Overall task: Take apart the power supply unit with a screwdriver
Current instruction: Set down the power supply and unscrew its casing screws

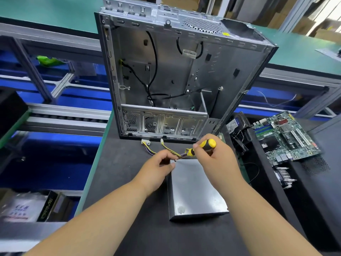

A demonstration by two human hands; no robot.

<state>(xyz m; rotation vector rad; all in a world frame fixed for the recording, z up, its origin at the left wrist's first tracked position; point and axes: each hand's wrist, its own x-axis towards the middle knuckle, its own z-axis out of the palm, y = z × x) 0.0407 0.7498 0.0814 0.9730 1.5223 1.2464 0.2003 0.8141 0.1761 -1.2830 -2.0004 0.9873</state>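
Note:
The grey metal power supply unit [195, 189] lies flat on the black mat in front of me. Its yellow and black cables [167, 149] run from its far end to white connectors near the case. My right hand [215, 157] grips a yellow and black screwdriver [201, 147], whose tip points down-left at the unit's far left corner. My left hand [156, 169] grips that same corner, with the thumb on the top plate beside the screwdriver tip.
An emptied computer case [177, 74] stands upright just behind the unit. A green motherboard [284, 137] and other removed parts lie on the right. The mat's left edge [96, 163] drops to blue shelves and a conveyor.

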